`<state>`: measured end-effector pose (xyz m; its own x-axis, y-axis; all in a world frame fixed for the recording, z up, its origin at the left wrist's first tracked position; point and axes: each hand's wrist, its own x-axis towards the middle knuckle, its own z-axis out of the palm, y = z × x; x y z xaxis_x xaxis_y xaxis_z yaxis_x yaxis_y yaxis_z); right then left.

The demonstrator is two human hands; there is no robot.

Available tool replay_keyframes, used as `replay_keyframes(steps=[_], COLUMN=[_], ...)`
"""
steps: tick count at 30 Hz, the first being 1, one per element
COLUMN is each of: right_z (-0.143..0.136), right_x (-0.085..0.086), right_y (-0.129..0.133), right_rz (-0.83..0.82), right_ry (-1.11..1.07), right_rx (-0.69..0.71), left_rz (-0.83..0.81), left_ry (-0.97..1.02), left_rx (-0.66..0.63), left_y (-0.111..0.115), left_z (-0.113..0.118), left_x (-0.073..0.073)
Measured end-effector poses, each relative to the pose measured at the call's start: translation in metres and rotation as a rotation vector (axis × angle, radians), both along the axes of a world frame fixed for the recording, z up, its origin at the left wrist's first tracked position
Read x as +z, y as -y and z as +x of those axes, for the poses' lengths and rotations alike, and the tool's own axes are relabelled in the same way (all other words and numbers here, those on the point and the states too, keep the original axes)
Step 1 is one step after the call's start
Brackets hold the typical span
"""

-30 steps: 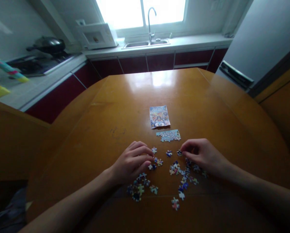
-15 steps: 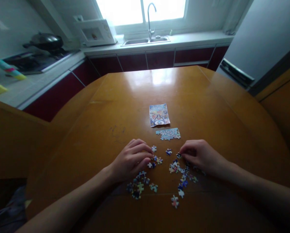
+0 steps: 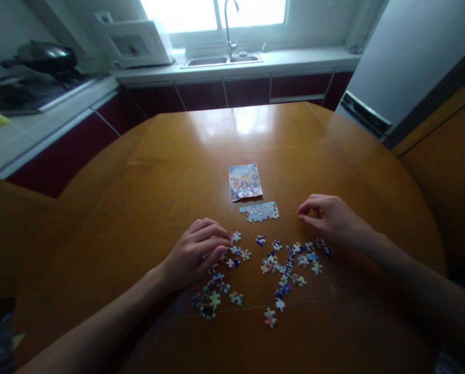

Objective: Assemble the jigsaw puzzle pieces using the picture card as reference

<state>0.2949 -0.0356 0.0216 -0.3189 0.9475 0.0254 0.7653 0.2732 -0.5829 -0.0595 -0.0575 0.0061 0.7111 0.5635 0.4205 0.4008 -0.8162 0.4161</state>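
The fingers of the left hand [image 3: 195, 252] are loosely spread, palm down, their tips just beside a small white-and-blue cardboard jigsaw piece [image 3: 236, 236]; whether they touch it is hard to tell. The right hand [image 3: 331, 218] is curled, tips of thumb and forefinger close together, to the right of the pieces; whether anything is pinched between them cannot be told.

Between the hands, two separate pieces lie near each other: a blue-and-white one [image 3: 260, 240] and a dark-and-white one [image 3: 276, 245]. Nearer the wearer, a loose heap of multicoloured pieces [image 3: 213, 293] sits by the left wrist, and a wider scatter of mixed pieces [image 3: 289, 267] spreads below the right hand. One red-and-white piece [image 3: 270, 318] lies closest to the wearer.

Beyond the two separate pieces is a joined, pale blue puzzle strip [image 3: 260, 211] with lettering; past it lies a creased, colourful printed paper sheet [image 3: 245, 183]. All rest on a glossy, orange-brown wooden table [image 3: 158, 156]. Behind stand dark red cabinets [image 3: 205, 95], a steel double sink [image 3: 207, 61] and a white microwave [image 3: 133, 44].
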Motion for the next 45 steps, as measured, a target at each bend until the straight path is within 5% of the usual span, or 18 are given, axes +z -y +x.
replay_keyframes(steps=[6,14,22,45], right_z=[0.018,0.011,0.008,0.032], right_x=[-0.002,0.008,0.015,-0.002], right_y=[-0.014,0.004,0.008,-0.019], right_rz=[-0.093,-0.221,-0.242,-0.151], right_ry=[0.096,0.072,0.148,0.071], right_rx=[-0.072,0.193,0.280,0.141], left_rz=[-0.003,-0.034,-0.044,0.008], left_ry=[-0.004,-0.134,-0.228,-0.084], left_rx=[-0.004,-0.033,-0.034,-0.016], left_y=[-0.001,-0.003,-0.004,-0.007], left_z=[0.002,0.003,0.004,0.000], left_x=[-0.002,0.000,-0.002,-0.003])
